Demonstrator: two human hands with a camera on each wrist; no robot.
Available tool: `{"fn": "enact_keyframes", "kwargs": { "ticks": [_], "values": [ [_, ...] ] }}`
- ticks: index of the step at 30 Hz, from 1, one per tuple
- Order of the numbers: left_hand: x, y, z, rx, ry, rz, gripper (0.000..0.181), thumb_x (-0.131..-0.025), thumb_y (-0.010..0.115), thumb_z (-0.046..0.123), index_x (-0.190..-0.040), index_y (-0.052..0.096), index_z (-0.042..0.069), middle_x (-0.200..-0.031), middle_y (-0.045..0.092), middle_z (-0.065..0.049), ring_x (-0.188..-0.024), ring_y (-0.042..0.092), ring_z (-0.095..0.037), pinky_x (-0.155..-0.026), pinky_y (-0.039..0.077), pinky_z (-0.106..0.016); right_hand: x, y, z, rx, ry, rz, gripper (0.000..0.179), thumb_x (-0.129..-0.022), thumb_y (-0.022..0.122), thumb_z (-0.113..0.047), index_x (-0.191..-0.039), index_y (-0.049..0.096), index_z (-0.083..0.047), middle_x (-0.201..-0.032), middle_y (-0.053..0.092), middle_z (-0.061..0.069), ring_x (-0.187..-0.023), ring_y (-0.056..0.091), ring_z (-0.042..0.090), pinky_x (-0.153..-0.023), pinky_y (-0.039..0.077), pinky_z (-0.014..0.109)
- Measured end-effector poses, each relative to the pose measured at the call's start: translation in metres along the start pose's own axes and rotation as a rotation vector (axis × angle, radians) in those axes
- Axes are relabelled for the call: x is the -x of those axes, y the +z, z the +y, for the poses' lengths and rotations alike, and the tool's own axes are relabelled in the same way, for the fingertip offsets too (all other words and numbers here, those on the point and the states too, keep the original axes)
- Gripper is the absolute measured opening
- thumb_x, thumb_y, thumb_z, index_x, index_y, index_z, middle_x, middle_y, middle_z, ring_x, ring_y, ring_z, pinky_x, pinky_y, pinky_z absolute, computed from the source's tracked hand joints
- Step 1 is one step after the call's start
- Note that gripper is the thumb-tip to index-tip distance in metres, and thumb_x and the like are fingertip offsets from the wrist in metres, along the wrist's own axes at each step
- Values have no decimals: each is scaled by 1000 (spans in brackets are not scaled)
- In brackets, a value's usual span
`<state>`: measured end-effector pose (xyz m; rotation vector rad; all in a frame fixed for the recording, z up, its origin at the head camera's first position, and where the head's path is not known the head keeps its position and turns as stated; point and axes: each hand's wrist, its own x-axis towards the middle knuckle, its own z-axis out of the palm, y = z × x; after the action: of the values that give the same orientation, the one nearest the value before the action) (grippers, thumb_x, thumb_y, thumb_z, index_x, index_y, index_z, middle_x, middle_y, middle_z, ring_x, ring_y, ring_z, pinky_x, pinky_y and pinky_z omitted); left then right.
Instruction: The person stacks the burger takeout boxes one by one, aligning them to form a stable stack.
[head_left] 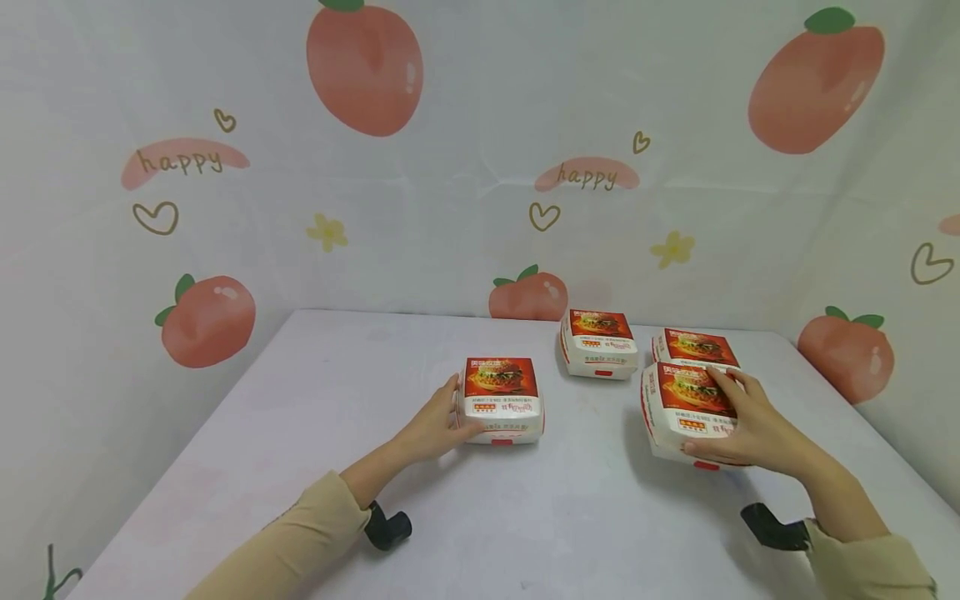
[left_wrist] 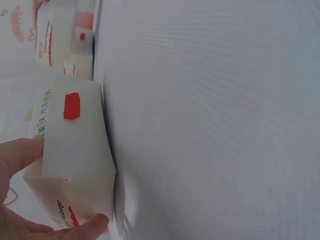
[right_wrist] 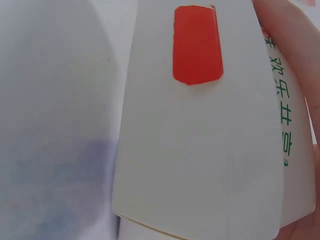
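On the white tabletop (head_left: 555, 525), a square white card box (head_left: 501, 404) with red burger-print top: left hand (head_left: 433, 425) gripping, fingers parted round its left side; right hand (head_left: 765, 437) clasps its twin (head_left: 690, 404), fingers spread; two matching boxes (head_left: 598, 343) behind, peach-printed white cloth (head_left: 450, 217) beyond.

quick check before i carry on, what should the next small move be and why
Probably the right hand should ease its burger box down onto the table, in front of the rear right box: the left wrist view shows its base held above the tabletop, with bare table in front of it.
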<state>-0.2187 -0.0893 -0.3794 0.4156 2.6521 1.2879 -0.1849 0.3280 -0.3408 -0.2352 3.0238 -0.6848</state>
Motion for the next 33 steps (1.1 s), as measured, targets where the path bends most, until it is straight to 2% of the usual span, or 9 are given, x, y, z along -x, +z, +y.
{"fn": "enact_keyframes", "kwargs": {
  "ticks": [20, 26, 33],
  "values": [
    [0, 2, -3, 14, 0, -3, 91, -85, 68, 31, -147, 11, -5, -149, 28, -22, -128, 45, -39, -100, 47, -46, -22, -7, -58, 65, -122, 80, 117, -65, 77, -55, -150, 12, -7, -147, 12, 26, -122, 31, 47, -87, 42, 65],
    [0, 1, -3, 10, -15, -5, 91, -85, 68, 32, -147, 12, -6, -150, 26, -24, -129, 44, -39, -101, 46, -46, -30, -5, -75, 66, -164, 94, 116, -64, 77, -58, -148, 17, -6, -147, 13, 24, -122, 34, 46, -91, 42, 62],
    [0, 1, -2, 4, -36, -11, 90, -85, 68, 33, -146, 15, -5, -149, 27, -25, -128, 45, -38, -102, 46, -45, -38, -2, -93, 52, -161, 86, 117, -63, 77, -60, -149, 16, -9, -149, 12, 24, -124, 35, 47, -93, 42, 63]
  ]
}}
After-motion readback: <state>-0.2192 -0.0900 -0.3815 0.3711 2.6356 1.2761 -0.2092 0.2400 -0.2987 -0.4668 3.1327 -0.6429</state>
